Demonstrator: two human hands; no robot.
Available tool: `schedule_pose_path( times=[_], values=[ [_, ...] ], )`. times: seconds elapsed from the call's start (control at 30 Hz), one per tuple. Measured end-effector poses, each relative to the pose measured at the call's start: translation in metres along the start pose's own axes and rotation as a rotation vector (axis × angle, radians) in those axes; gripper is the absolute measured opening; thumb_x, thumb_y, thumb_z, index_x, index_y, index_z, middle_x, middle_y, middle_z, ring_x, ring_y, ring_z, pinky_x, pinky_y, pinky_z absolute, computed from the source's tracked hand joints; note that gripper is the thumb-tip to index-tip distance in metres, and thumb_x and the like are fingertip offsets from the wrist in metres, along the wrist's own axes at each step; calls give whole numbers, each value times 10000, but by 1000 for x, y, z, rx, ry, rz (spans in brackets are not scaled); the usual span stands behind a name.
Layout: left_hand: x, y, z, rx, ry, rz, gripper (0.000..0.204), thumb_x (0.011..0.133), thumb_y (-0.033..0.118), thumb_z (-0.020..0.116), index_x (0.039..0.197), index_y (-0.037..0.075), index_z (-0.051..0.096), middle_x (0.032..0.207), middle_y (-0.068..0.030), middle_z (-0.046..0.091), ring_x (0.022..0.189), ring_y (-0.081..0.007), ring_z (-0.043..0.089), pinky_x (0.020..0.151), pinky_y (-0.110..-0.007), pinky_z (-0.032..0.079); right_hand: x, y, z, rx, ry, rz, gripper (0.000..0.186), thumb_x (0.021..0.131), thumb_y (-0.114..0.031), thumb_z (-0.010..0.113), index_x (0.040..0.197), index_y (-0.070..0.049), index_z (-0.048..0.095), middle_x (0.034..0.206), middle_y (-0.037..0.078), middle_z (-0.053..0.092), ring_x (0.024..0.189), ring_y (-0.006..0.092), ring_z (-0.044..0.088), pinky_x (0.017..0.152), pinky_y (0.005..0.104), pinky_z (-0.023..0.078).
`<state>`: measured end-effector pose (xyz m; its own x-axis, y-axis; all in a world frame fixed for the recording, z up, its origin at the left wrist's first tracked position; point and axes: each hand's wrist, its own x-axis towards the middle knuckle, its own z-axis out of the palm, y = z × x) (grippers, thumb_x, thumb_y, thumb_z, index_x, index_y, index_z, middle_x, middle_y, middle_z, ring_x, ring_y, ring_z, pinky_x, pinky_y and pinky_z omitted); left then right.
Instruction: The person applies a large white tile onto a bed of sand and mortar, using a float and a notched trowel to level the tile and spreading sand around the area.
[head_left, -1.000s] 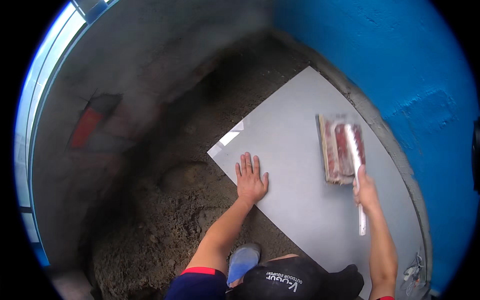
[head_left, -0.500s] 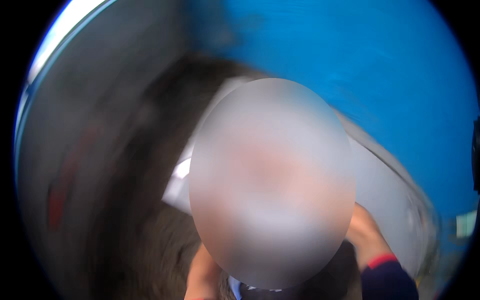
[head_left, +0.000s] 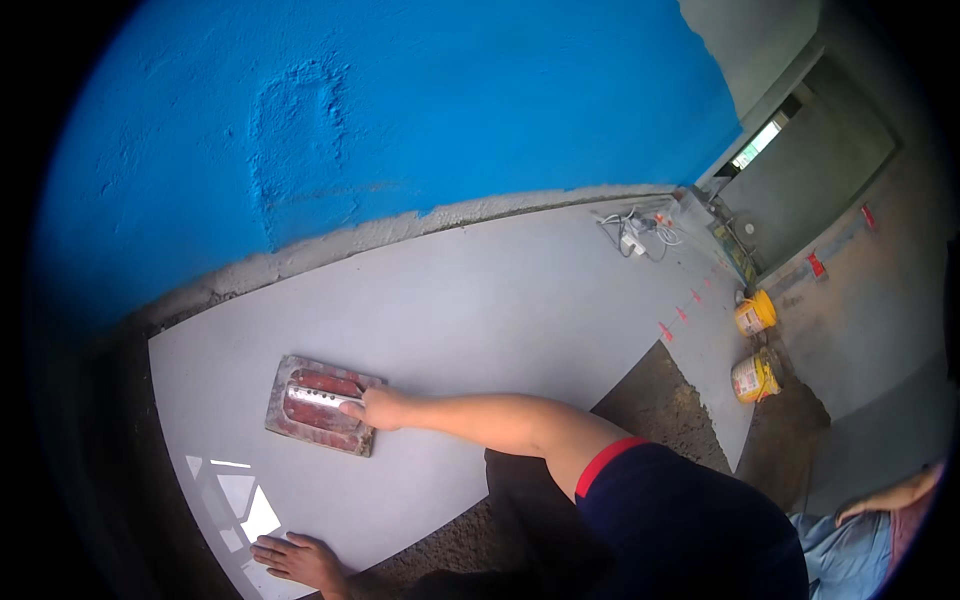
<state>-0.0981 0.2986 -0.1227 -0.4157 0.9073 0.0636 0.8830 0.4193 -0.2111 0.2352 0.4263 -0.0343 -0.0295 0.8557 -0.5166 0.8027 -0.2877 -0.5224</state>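
The right hand (head_left: 383,408) has its fingers closed on the float (head_left: 320,408), which is face down over the left part of the pale tile (head_left: 450,300) (whether all of it touches, I cannot tell). The left hand (head_left: 303,563) lies palm down at the tile's near left, fingers a little apart. A cable (head_left: 632,242) lies at the tile's far right, the blue wall (head_left: 480,100) beyond.

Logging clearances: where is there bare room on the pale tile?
Widest: pale tile between the red-backed tool and cables. Smaller: between tool and left hand. Crowded: around the right hand on the tool, and at the cables.
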Motion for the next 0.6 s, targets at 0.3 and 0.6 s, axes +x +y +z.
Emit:
schedule_pose_path(
  times=[0.3,0.6],
  values=[
    [9,5,0,-13,95,-22,657,1035,455,226,1529,23,250,1563,-259,255,1455,-415,243,1152,-557,242,-77,-57,-113,353,90,-141,679,990,-594,397,909,37,635,678,181,602,647,300,613,653,430,515],
    [3,34,-6,-18,20,2,652,1030,441,240,1520,11,251,1539,-318,240,1437,-455,246,1159,-554,226,-144,128,-96,241,473,116,593,986,-563,411,1140,-23,602,899,234,668,839,389,647,748,468,514]
  ],
)
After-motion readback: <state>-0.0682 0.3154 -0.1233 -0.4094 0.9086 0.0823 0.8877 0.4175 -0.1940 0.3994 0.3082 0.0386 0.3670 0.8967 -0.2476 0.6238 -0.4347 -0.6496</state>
